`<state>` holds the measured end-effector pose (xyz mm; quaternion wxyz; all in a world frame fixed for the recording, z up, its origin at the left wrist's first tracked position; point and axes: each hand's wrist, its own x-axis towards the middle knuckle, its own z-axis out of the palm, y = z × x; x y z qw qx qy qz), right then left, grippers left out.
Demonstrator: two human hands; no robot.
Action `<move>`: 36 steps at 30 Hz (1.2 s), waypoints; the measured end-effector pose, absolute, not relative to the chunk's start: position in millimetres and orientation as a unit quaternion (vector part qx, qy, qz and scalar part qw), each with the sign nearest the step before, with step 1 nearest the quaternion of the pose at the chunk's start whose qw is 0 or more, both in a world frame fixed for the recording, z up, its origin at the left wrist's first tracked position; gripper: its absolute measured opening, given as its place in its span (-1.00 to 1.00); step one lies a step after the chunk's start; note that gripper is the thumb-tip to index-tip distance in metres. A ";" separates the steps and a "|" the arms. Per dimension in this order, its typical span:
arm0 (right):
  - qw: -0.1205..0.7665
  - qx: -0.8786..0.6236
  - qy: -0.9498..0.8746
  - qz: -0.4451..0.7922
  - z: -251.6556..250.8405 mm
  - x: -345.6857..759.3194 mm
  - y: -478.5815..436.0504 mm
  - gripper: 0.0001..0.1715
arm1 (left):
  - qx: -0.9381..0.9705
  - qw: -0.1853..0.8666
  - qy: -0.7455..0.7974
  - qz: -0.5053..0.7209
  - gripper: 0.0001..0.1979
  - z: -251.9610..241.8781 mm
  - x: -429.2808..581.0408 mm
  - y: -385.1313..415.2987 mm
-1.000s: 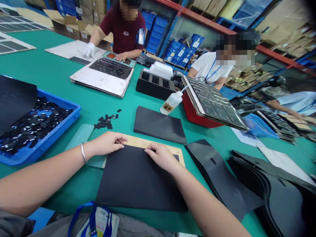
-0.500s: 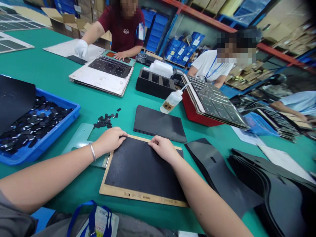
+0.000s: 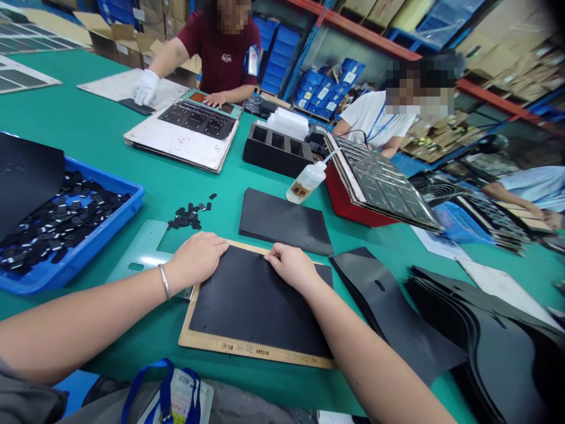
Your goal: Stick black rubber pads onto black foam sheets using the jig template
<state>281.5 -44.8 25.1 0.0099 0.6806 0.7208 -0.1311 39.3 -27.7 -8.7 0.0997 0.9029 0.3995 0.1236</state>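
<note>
Black sheet point(image 3: 260, 306) now sits farther up the wooden board point(image 3: 207, 343) than a second earlier, baring the board's printed strip by the desk's point(image 3: 198, 187) near edge. In the head view, the left hand point(image 3: 200, 259) covers the board's far-left corner, its grip hidden; the right hand point(image 3: 293, 268) pinches the sheet's far edge. Uneven tugging could skew it. Beyond, a black stack point(image 3: 285, 221) stands in the way; a pale-green plate point(image 3: 148, 253) crowds the left hand.

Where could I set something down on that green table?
Bare table lies between the blue tray, white boards and loose pads; another patch stretches beyond the tray. Crowded: around the left hand and right hand, and rightward, among black sheets.
</note>
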 end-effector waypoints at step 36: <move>0.027 0.538 0.838 0.091 7.0 262.6 -56.4 -0.63 | 0.919 0.135 0.368 0.029 -0.26 -6.6 27.0 -43.8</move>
